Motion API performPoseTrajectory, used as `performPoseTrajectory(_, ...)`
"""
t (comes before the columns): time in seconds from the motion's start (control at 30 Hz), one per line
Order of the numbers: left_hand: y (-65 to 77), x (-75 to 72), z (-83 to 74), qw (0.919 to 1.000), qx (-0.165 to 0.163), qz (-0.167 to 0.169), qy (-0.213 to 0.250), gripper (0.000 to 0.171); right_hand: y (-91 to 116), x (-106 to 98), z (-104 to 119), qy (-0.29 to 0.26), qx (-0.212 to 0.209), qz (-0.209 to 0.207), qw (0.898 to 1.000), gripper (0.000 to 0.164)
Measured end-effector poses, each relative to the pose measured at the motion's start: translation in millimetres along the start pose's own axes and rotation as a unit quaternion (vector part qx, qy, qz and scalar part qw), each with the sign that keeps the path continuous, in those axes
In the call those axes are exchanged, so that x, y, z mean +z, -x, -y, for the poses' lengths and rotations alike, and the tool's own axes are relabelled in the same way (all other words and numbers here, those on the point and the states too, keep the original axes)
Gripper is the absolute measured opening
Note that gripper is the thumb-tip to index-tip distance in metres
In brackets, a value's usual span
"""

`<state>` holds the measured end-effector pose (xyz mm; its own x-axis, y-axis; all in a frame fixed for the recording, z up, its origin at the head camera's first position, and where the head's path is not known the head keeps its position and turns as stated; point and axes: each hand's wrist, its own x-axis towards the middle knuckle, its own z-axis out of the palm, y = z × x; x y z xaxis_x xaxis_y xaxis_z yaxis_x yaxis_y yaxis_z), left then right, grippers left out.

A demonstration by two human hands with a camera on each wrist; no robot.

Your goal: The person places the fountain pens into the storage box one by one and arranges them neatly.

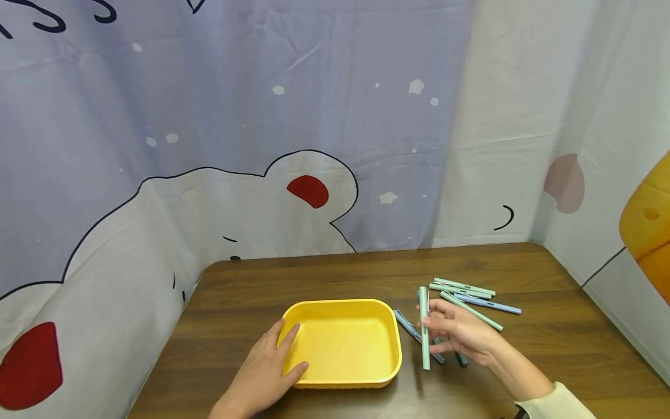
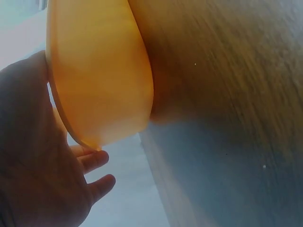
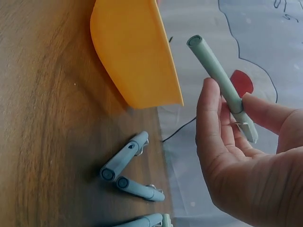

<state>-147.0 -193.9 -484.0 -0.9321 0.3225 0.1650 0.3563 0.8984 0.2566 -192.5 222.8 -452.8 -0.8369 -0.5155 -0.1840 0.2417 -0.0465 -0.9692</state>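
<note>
A yellow plastic tray sits on the table in the head view, nothing lying in it. My left hand rests over its left rim with fingers fairly straight; in the left wrist view the fingers touch the tray's edge. To the right of the tray, my right hand pinches a light green capped pen between thumb and fingers, raised off the table. The right wrist view shows this pen tilted, clip end towards the palm. Blue pens lie beneath that hand, partly hidden.
Behind the right hand lie several more pens, among them a green pen and a blue pen, some crossing. The brown wooden table meets a printed curtain at its back and sides.
</note>
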Motion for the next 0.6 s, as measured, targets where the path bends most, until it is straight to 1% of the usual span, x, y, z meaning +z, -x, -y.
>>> performPoseTrajectory(0.07, 0.3, -0.2, -0.8, 1.0, 0.002, -0.005, 0.0, 0.071, -2.2, 2.3, 0.6, -0.001, -0.003, -0.004, 1.0, 0.026)
performPoseTrajectory(0.2, -0.4, 0.5, -3.4, 1.0, 0.004, -0.006, 0.003, 0.073, -5.2, 6.8, 0.9, -0.003, -0.005, -0.024, 1.0, 0.033)
performPoseTrajectory(0.27, -1.0, 1.9, -4.6, 0.9999, 0.007, -0.008, 0.0, 0.073, -6.8, 10.0, 0.8, -0.001, -0.004, -0.036, 0.999, 0.042)
performPoseTrajectory(0.43, -1.2, 5.9, -6.8, 0.9997, 0.011, -0.018, -0.011, 0.073, -11.6, 19.9, 1.6, 0.014, 0.001, -0.06, 0.998, 0.071)
performPoseTrajectory(0.53, -1.0, 7.5, -8.1, 0.9997, 0.009, -0.019, -0.012, 0.075, -14.1, 25.0, 2.4, 0.021, 0.0, -0.07, 0.997, 0.074)
performPoseTrajectory(0.6, -1.0, 8.8, -8.7, 0.9998, 0.007, -0.018, -0.01, 0.076, -15.5, 27.7, 2.5, 0.022, -0.003, -0.071, 0.997, 0.069)
